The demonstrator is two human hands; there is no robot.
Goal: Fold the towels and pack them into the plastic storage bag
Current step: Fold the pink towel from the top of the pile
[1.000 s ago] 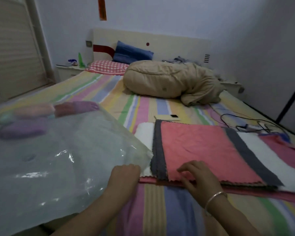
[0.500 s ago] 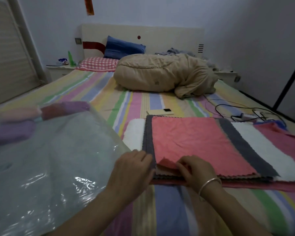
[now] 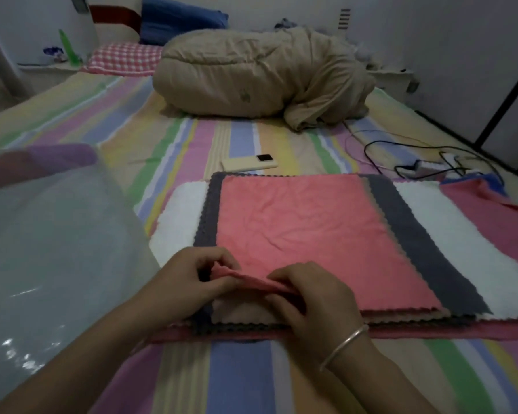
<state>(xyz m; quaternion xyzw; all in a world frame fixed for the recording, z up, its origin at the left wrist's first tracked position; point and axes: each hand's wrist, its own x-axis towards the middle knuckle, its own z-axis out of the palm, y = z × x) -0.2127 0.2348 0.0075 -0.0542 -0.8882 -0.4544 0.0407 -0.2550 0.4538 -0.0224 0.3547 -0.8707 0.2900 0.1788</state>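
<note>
Pinching the near edge of the top pink towel [image 3: 305,234], the left hand [image 3: 186,282] and the right hand [image 3: 308,297] lift that hem just clear of the stack. Both hands grip narrowly, thumb against fingers, the left at the near-left corner and the right just beside it along the same edge. The pink towel lies uppermost on a spread pile of towels: a grey towel [image 3: 416,234] shows beneath it, then a white towel [image 3: 467,243], all resting on the striped bedsheet [image 3: 243,377]. The plastic storage bag [image 3: 48,249] lies to the left, close to the pile, with rolled or folded cloth dimly visible through it at its far end. A phone [image 3: 248,163] and cables [image 3: 425,156] lie beyond the pile, in front of a bundled beige quilt [image 3: 260,76]. The towel appears light, thin and limp; it will likely sag between grip points, so corners or a taut hem offer the surest hold.
</note>
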